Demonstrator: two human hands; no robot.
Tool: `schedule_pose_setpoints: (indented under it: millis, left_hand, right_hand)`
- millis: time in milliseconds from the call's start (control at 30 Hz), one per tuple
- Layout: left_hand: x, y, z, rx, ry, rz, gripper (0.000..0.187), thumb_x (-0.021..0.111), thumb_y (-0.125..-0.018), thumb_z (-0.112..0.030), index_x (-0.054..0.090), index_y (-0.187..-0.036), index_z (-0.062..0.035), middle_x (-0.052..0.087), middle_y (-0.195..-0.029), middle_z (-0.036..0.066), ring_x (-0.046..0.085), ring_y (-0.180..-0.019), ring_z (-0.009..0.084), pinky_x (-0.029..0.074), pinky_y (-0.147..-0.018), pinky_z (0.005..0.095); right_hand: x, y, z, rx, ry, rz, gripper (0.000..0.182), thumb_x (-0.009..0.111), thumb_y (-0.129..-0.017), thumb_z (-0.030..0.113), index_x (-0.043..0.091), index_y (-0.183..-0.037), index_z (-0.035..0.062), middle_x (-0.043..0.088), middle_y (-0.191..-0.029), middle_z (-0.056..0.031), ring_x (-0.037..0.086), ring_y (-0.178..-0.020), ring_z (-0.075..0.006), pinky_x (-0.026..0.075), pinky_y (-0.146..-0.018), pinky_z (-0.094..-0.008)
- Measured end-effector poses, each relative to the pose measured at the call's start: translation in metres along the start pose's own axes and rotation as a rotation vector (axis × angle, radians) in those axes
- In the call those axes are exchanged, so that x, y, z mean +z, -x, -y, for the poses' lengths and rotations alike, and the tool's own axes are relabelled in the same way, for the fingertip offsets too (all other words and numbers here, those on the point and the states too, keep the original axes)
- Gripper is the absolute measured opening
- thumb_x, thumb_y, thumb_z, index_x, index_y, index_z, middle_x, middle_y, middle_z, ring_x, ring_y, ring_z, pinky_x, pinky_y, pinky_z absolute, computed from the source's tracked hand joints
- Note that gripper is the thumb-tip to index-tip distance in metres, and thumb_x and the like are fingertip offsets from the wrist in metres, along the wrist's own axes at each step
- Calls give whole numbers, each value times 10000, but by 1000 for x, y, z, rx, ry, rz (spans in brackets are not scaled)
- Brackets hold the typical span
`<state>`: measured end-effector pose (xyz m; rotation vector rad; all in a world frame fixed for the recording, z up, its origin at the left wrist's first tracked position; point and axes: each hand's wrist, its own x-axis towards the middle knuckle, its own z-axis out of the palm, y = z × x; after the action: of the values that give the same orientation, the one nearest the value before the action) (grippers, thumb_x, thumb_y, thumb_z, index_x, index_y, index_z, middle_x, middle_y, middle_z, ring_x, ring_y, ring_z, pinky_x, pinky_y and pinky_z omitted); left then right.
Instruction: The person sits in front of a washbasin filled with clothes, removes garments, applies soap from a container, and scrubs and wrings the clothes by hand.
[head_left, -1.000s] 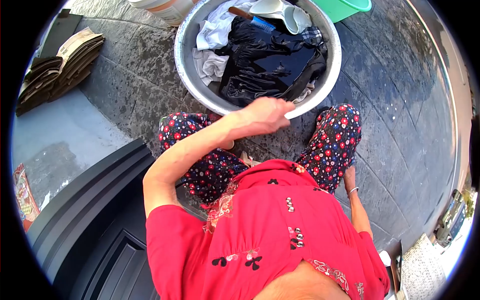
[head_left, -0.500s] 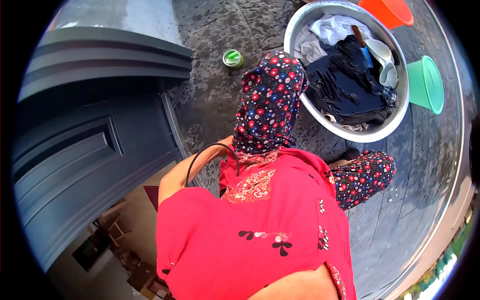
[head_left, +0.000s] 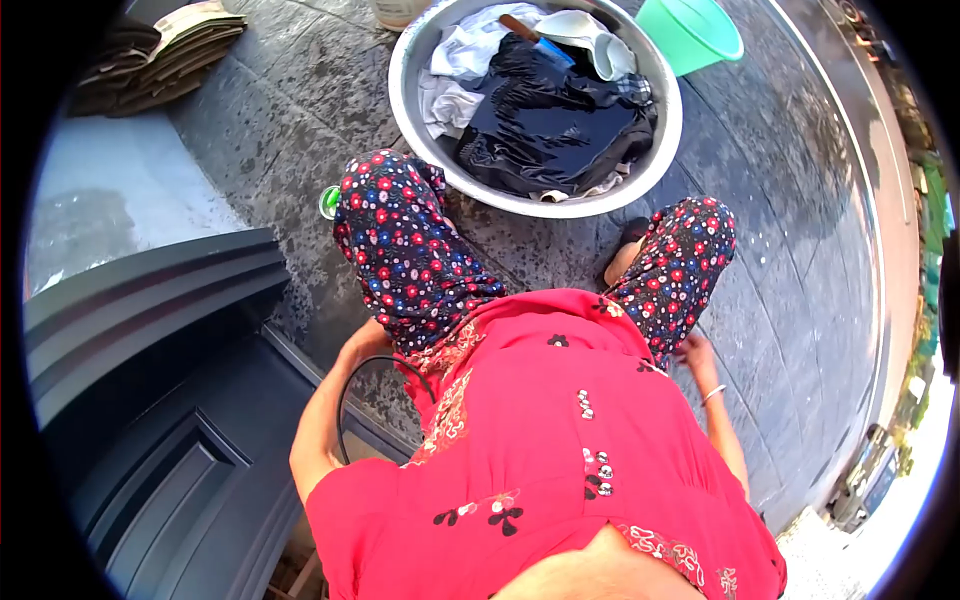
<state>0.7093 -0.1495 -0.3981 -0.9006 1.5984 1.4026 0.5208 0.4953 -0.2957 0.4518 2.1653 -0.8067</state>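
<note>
My left hand [head_left: 372,336] is down beside the floral trouser leg [head_left: 395,235] on the left, its fingers hidden behind the cloth. On the other side, my right hand [head_left: 693,350], with a bangle at the wrist, is against the right trouser leg [head_left: 672,270]; its fingertips are partly covered and too small to read. In front of my knees stands a large metal basin [head_left: 535,205]. Dark wet cloth [head_left: 550,120] lies in it with white cloth [head_left: 485,45], a pale cup-like piece [head_left: 590,40] and a brown-handled tool with a blue part [head_left: 538,40].
A green bucket [head_left: 690,35] stands beyond the basin on the right. By my left knee is a small green-lidded container [head_left: 330,202]. A dark panelled door [head_left: 180,430] and a pile of folded sacks or cardboard [head_left: 160,55] are at left. The paved floor [head_left: 790,330] looks wet in patches.
My view has turned, so the basin and green bucket sit further left and higher. My right hand has come into view by the right trouser leg. The orange bucket has left the picture.
</note>
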Motion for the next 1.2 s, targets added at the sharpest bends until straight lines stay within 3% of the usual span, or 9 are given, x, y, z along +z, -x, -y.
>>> schedule_pose_setpoints:
  millis: [133, 300, 467, 667, 867, 1000, 1133, 1167, 1200]
  left_hand:
    - [-105, 45, -111, 83, 10, -326, 180, 521, -868, -170, 595, -987, -56, 570, -730, 1, 504, -566, 91, 434, -513, 239]
    - [-159, 66, -290, 427, -203, -520, 237, 552, -854, -187, 601, -1023, -28, 557, -748, -1, 509, -619, 78, 433, -553, 222]
    - [-86, 9, -448, 548, -642, -382, 266, 554, -822, -205, 620, -973, 3, 603, -735, 63, 560, -696, 114, 457, -630, 264]
    - [-12, -167, -499, 886, -1138, -279, 261, 553, -762, -178, 615, -943, -1, 627, -901, 240, 596, -916, 384, 461, -798, 449]
    - [29, -228, -549, 857, -729, -334, 313, 596, -760, -215, 636, -982, 1, 648, -916, 219, 627, -905, 343, 475, -819, 392]
    - [1, -213, -620, 861, -355, -354, 329, 566, -815, -257, 657, -1041, -36, 686, -880, 120, 650, -850, 185, 473, -776, 290]
    - [-3, -210, -640, 1171, -1024, -573, 296, 541, -784, -196, 661, -1018, -62, 629, -1012, 178, 593, -971, 322, 474, -838, 372]
    - [1, -224, -638, 1157, -1178, -436, 307, 534, -760, -152, 647, -1031, -64, 578, -1073, 190, 564, -994, 352, 459, -871, 405]
    - [13, -241, -631, 1125, -1301, -475, 422, 541, -756, -124, 557, -1176, -83, 520, -1162, 184, 534, -1039, 353, 434, -892, 480]
  right_hand:
    - [-90, 46, 170, -514, -400, -506, 310, 515, -928, 146, 531, -1204, 5, 634, -1049, -86, 624, -869, -159, 518, -737, -274]
    - [-74, 44, 310, -877, -619, -290, 300, 516, -919, 99, 518, -1200, -9, 627, -1066, -128, 635, -837, -150, 527, -725, -263]
    - [-11, -48, 394, -832, -725, 94, 353, 584, -877, 109, 502, -1193, -23, 625, -1016, -129, 642, -730, -142, 538, -612, -240]
    - [8, -103, 416, -693, -762, 191, 344, 603, -857, 103, 519, -1166, -23, 628, -930, -80, 628, -715, -114, 519, -583, -228]
    - [-39, -116, 421, -551, -1062, 101, 257, 555, -889, 105, 548, -1101, -41, 647, -928, -119, 633, -727, -142, 531, -660, -254]
    - [-46, -119, 412, -514, -1089, -37, 203, 537, -893, 89, 565, -1050, -36, 651, -894, -119, 628, -714, -139, 534, -670, -267]
    - [-42, -109, 421, -508, -1146, -17, 194, 529, -894, 87, 567, -1044, -30, 651, -887, -113, 624, -706, -132, 529, -662, -261]
    - [-41, -106, 423, -502, -1142, 10, 192, 529, -895, 88, 569, -1043, -28, 651, -882, -110, 623, -705, -129, 528, -659, -258]
    - [-41, -107, 426, -496, -1138, 39, 190, 528, -895, 88, 572, -1042, -25, 651, -878, -108, 621, -703, -126, 526, -657, -255]
